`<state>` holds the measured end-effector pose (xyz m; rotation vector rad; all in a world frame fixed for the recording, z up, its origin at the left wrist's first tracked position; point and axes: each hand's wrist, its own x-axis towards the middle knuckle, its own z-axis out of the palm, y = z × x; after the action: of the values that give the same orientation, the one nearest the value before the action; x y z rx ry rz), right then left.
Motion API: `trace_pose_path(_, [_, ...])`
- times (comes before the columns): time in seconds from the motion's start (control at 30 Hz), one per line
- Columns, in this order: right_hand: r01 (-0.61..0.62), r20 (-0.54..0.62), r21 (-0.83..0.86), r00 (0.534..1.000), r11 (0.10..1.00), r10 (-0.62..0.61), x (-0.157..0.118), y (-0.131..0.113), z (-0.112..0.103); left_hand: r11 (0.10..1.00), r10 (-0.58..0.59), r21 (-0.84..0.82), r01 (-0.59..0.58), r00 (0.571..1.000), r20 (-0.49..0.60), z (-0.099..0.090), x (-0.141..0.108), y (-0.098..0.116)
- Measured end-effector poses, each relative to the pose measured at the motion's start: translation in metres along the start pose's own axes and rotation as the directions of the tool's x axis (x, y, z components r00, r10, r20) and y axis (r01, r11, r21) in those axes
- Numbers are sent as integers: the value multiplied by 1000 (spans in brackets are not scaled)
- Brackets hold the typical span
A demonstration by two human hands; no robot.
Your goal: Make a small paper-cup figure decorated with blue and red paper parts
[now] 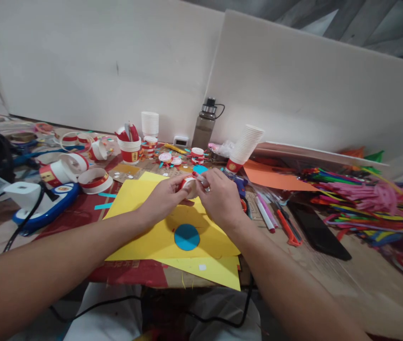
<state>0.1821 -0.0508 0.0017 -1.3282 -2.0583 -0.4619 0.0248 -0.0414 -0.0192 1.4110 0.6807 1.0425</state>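
Note:
My left hand (169,194) is closed round a small red-and-white piece of paper cup (187,181), held above yellow paper (144,237). Close against it, my right hand (219,192) is closed with its fingertips at the cup piece. A small slim thing shows between those fingertips, but the fingers cover most of it and its kind cannot be made out. A blue paper circle (187,237) lies on the yellow sheet below both hands. Behind the hands are several small cup pieces with blue strips, among them a red-and-white one (197,154).
Left are cut cup rings (95,181) and a blue-and-white power strip (47,206). A cup of tools (130,150), a bottle (203,128) and stacked paper cups (246,147) stand behind. Right lie markers (265,214), an orange-handled cutter (289,229), a phone (318,230) and pipe cleaners (371,199).

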Motion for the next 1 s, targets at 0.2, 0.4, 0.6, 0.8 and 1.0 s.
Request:
trace_pose_path(0.2, [12,2,27,1000,1000,-12,-1,1,1,1000,8,21,-8,1000,10,-1,-1,0])
trace_pose_path(0.4, [-32,23,94,999,995,30,0,1,3,998,-1,70,2,1000,-23,-1,0,0])
trace_pose_path(0.6, [-81,26,119,997,990,78,0,-1,2,996,-10,89,13,1000,-27,0,-1,1])
trace_pose_path(0.8, [-85,52,140,996,986,78,-1,-1,4,994,-15,108,18,1000,-28,-2,-1,-1])
trace_pose_path(1.0, [-109,17,303,994,947,109,3,-3,-2,992,-25,121,30,999,-48,-4,2,-2])
